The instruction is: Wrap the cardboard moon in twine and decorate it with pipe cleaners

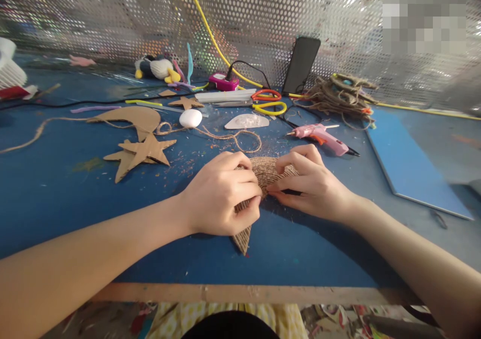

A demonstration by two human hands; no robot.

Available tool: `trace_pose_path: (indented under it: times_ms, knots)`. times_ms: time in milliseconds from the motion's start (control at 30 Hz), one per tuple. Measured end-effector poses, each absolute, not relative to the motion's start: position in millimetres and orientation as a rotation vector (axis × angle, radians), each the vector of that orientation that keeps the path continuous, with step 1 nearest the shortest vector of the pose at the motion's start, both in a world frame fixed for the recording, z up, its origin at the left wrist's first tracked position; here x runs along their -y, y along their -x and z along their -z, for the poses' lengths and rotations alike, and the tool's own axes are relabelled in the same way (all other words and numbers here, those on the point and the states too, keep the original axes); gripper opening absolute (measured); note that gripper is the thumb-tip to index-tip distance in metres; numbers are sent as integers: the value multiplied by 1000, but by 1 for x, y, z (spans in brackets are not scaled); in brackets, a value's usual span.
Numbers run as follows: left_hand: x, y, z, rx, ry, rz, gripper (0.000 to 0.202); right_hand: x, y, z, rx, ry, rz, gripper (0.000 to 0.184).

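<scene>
So the left forearm (93,259) and right forearm (413,264) come in bare from the bottom corners, wrists angled inward. The left hand (221,194) is curled up tight, knuckles up, thumb tucked low. The right hand (313,184) lies flatter, fingers bent, thumb and forefinger pinched, with the tips right next to the left's.

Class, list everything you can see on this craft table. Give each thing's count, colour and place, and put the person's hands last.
twine-wrapped shape: 1, brown, front centre
cardboard stars: 3, brown, two overlapping left of centre, one smaller farther back
cardboard crescent: 1, brown, behind the overlapping stars
glue gun: 1, pink, right of centre
scissors: 1, orange and yellow handles, back centre
phone: 1, black, leaning on mesh wall
twine bundle: 1, brown, right of phone
table: 1, blue, under everything
left hand: 1, gripping the shape's left side
right hand: 1, pinching its right side
</scene>
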State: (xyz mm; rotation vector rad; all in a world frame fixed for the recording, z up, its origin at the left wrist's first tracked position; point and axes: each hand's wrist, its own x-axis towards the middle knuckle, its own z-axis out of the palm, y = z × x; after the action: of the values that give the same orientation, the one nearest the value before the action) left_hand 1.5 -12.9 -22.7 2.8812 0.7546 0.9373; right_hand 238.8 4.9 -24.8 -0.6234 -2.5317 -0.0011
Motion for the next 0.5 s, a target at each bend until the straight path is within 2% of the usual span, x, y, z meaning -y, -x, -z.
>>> trace_pose_path:
  times_ms: [267, 500]
  knots:
    - [12, 1, 24, -586, -2966, -907, 18, 0, -235, 26, 2468, 839, -176, 7]
    - [14, 0, 18, -555, -3113, -710, 18, -6, -242, 23, 2488, 729, -167, 7]
